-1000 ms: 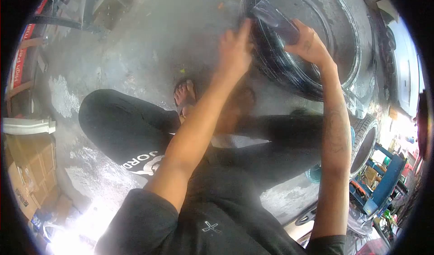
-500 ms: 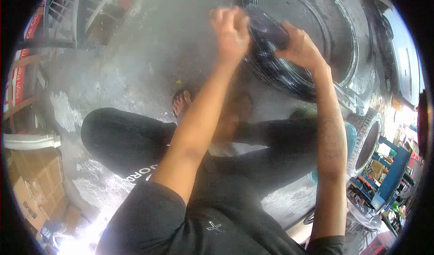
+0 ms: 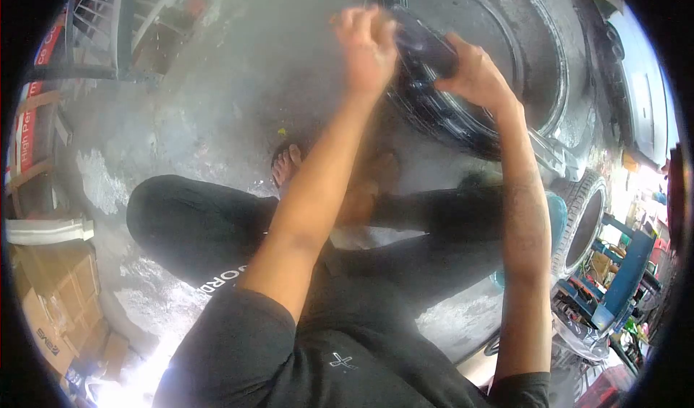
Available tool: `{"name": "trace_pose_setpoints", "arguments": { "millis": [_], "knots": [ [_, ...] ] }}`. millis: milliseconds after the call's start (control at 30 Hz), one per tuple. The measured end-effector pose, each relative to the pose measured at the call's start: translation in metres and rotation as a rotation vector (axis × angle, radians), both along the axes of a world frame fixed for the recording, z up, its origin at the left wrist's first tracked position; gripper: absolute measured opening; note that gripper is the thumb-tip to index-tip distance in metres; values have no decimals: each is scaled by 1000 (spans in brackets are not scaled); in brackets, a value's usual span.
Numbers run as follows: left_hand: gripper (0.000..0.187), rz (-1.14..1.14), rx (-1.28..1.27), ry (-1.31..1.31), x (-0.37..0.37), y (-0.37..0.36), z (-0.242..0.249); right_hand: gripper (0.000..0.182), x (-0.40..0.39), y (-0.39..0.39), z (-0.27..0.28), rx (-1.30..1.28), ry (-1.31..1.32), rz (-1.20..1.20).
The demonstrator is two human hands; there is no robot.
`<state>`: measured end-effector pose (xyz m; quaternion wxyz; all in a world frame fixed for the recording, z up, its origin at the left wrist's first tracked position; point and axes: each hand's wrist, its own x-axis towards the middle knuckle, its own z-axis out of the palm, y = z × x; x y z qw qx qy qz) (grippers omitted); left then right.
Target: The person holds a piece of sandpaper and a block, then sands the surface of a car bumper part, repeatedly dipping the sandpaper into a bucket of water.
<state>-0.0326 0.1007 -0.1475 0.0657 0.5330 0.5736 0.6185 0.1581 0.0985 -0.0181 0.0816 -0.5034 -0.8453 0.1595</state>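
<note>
A large black tire [image 3: 463, 129] lies on the wet grey floor at the upper right, its surface shiny. Over its near left side is a dark, glossy object [image 3: 423, 43], too blurred to name. My right hand [image 3: 473, 71] grips the right end of this dark object, thumb below and fingers above. At the object's left end is my left hand [image 3: 367, 43], raised with curled fingers and smeared by motion; whether it holds anything cannot be made out.
White slatted chairs [image 3: 101, 17] stand at the upper left, above cardboard boxes [image 3: 61, 292]. A second tire [image 3: 582, 223] leans at the right, beside a blue metal stand [image 3: 625, 278]. A bare foot [image 3: 286, 163] rests on the floor [image 3: 210, 104].
The view has shifted slightly. Both hands stay around the dark object at the tire, with the left hand still blurred.
</note>
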Motion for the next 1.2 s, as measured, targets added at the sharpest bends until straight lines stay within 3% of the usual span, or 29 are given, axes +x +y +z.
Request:
{"name": "trace_pose_setpoints", "arguments": {
  "millis": [67, 133, 167, 200, 267, 333, 400, 433, 467, 533, 567, 700, 833, 900, 967, 1033, 1067, 1133, 1200],
  "knots": [
    [36, 2, -23, 45, -11, 25, 0, 65, -5, 0, 1, -87, -7, -28],
    [47, -65, -230, -246, -16, 44, 2, 67, -6, -7, 2, -70, -33, -3],
    [59, -34, -212, -399, -20, 50, -12, 66, -7, -4, 3, -77, -38, -10],
    [59, -22, -192, -398, -32, 45, 1, 66, -5, -3, 0, -90, -40, -24],
    [40, -187, -346, -553, -61, 3, 17, 65, -4, -7, -5, -19, -32, -9],
    [50, -242, -476, -530, -80, -35, 31, 64, -9, -12, -3, -15, -72, -39],
    [59, -190, -444, 20, -88, -57, 25, 64, -5, -8, -9, -11, -56, -20],
    [75, -325, -580, 57, -87, -62, 23, 64, -3, -7, -12, -7, -42, -8],
    [75, -322, -577, 58, -80, -66, 17, 64, -2, -8, -11, -3, -41, -6],
    [87, -361, -595, 423, -58, -66, 12, 64, -4, -7, -8, -15, -58, -14],
    [95, -390, -674, 429, -49, -67, 27, 64, -5, -7, -8, -11, -55, -12],
    [98, -369, -690, 579, -26, -45, 31, 66, -4, -8, -6, -48, -53, -40],
    [94, -434, -809, 543, -37, -68, 30, 66, 1, -3, -13, -50, -26, -5],
    [87, -578, -854, 461, -58, -80, 14, 66, 0, -3, -12, -51, -42, -16],
    [81, -546, -767, 215, -75, -108, 24, 72, -4, -4, -6, -93, -126, -45],
    [82, -501, -856, 274, -90, -128, 38, 78, 1, -6, -20, 27, -165, 4],
    [80, -514, -754, 292, -97, -142, 42, 80, -1, -11, -14, -19, -207, -25],
    [67, -494, -822, 302, -99, -164, 69, 75, -1, -15, -11, -41, -214, -98],
    [56, -556, -780, 239, -107, -181, 72, 69, 0, -22, -14, 68, -45, -159]
  ]
}}
